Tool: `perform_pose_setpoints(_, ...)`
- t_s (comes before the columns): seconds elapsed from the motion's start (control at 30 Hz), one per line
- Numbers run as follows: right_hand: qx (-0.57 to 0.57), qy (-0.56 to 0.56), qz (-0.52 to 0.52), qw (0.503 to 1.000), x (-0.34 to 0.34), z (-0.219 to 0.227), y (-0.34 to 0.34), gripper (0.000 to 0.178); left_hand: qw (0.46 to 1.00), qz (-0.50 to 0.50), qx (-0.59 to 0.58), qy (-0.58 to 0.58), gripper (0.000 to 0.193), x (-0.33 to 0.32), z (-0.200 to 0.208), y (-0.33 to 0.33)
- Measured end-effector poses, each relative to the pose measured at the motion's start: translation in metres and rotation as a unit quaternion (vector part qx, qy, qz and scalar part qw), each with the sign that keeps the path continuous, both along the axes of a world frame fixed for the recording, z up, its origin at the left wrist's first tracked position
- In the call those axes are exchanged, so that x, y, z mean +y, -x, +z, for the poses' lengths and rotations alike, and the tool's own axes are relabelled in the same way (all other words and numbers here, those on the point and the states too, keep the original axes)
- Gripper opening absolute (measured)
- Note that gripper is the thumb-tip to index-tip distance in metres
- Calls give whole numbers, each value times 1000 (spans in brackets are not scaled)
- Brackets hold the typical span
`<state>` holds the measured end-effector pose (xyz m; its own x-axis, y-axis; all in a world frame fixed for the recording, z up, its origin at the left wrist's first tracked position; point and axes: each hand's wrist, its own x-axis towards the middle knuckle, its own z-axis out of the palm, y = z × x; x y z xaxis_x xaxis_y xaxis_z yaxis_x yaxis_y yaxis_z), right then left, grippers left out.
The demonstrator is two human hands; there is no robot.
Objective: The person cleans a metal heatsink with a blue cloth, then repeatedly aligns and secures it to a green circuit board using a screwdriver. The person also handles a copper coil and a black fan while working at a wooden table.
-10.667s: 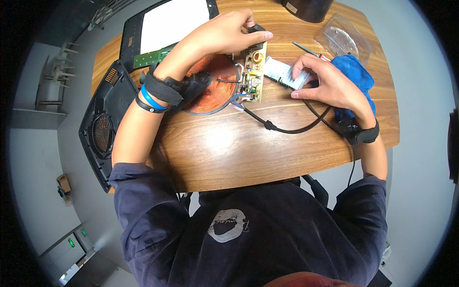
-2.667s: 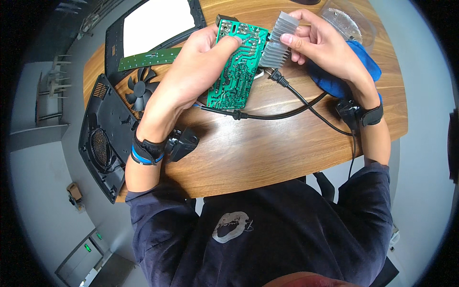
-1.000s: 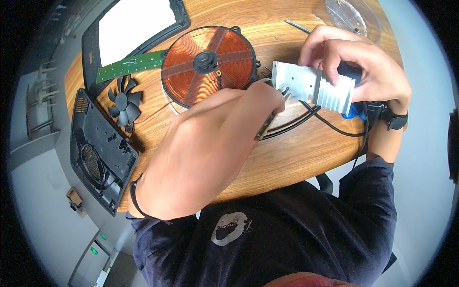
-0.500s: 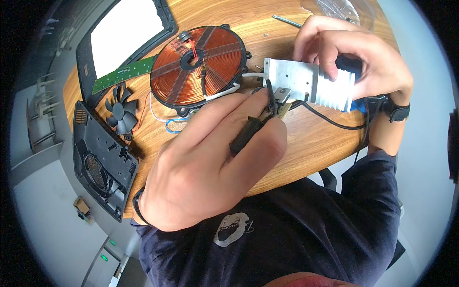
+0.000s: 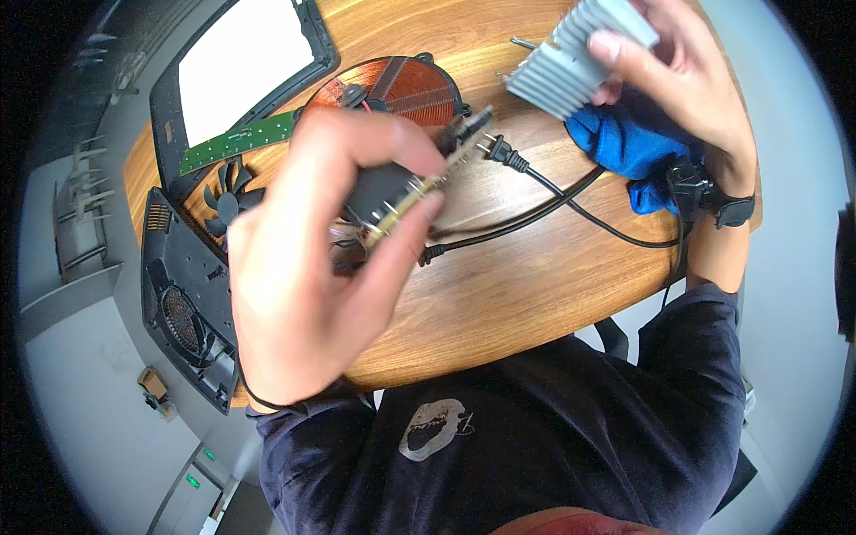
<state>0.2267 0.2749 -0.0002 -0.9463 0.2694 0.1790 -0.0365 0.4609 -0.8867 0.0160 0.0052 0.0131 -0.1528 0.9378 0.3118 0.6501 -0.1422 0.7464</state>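
Observation:
Between the thumb and fingers of my left hand (image 5: 303,259) is a circuit board (image 5: 403,212), tilted on edge, with dark components on its far side; my fingers hide part of it. My right hand (image 5: 687,76) grips a silver finned heat sink (image 5: 575,61) at the upper right, its fins facing up. Board and heat sink are well apart. Behind my left hand lies a round copper coil (image 5: 415,94), partly covered. A black power cord with a two-pin plug (image 5: 506,153) runs across the table between my hands.
A blue cloth (image 5: 624,147) lies under my right hand. To the left are a black fan (image 5: 230,198), a green circuit strip (image 5: 239,143), a black vented housing (image 5: 183,294) and a black-framed panel (image 5: 241,67). The wooden table (image 5: 508,285) curves along its near edge.
The heat sink has come away from the board and moved up and right, turning fins-up. My left hand has drawn the board back left, uncovering the plug and cord.

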Motion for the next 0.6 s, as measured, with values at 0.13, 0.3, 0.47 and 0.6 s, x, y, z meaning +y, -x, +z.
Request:
perform_pose_setpoints(0.13,37,124,-153,980,-25,13,17,24,981,44,-189,14,37,5,1,8)
perform_pose_setpoints(0.3,54,101,-107,988,-9,-4,15,23,952,83,-286,66,37,9,11,17)
perform_pose_setpoints(0.47,21,199,-113,973,-34,2,24,24,958,79,-267,72,37,10,7,27)
perform_pose_setpoints(0.6,11,196,-97,976,-35,-16,19,39,959,80,-263,67,36,12,5,26)
